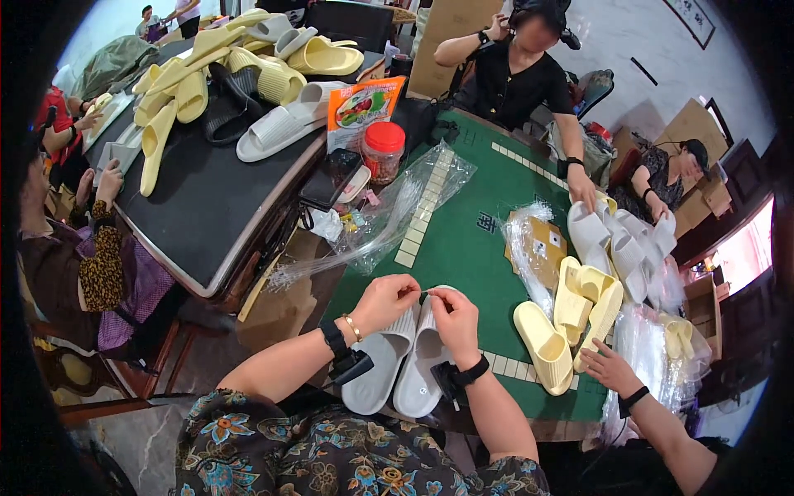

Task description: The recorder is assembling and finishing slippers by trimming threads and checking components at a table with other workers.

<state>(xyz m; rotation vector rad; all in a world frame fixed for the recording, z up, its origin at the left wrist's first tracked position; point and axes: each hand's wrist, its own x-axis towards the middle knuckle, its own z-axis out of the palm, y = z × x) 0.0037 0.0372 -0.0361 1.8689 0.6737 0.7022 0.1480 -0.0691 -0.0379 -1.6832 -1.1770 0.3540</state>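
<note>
A pair of light grey slippers (419, 380) lies side by side at the near edge of the green table, toes pointing away from me. Over their far ends, my left hand (382, 307) is closed in a pinch, thumb against fingertips. Close beside it, my right hand (454, 324) pinches too, partly covering the right slipper's strap. The fingertips of both hands nearly meet around something thin and too small to make out. To the right, several pale yellow slippers (542, 345) lie near a co-worker's hand (610, 369).
Thin clear plastic strands lie in a bag (405, 211) to the left and in a bundle on cardboard (542, 248). A red-lidded jar (383, 150) stands behind. Yellow, grey and black slippers crowd the black table (190, 223). Across from me, a person reaches toward grey slippers (589, 236).
</note>
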